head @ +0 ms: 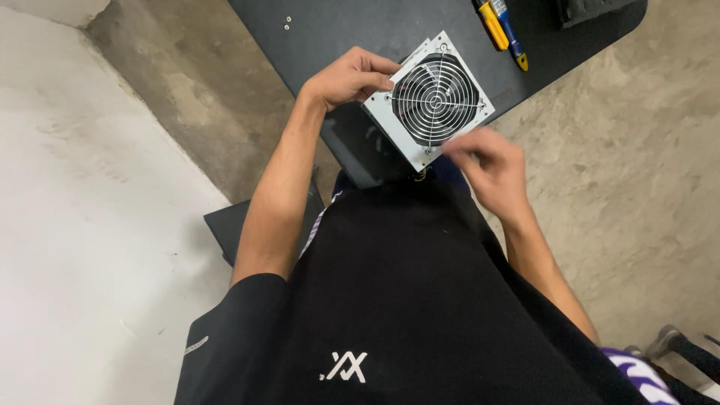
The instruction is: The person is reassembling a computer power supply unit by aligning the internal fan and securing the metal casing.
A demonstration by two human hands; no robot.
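Your right hand [491,169], blurred, hovers half open at the near corner of the grey fan housing [430,100], gripping nothing. Your left hand [349,76] clasps the housing's left edge. The housing rests on the dark surface [360,30]; screwdrivers [501,26] lie beyond it.

Silver-grey fan housing [429,100], chrome wire grille — black table [360,30], yellow-and-blue screwdriver [501,28], black shirt [405,300]

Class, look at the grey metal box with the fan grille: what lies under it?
The grey metal box rests on a black table, steadied by the left hand. The tabletop directly beneath it is covered, so anything there cannot be seen.
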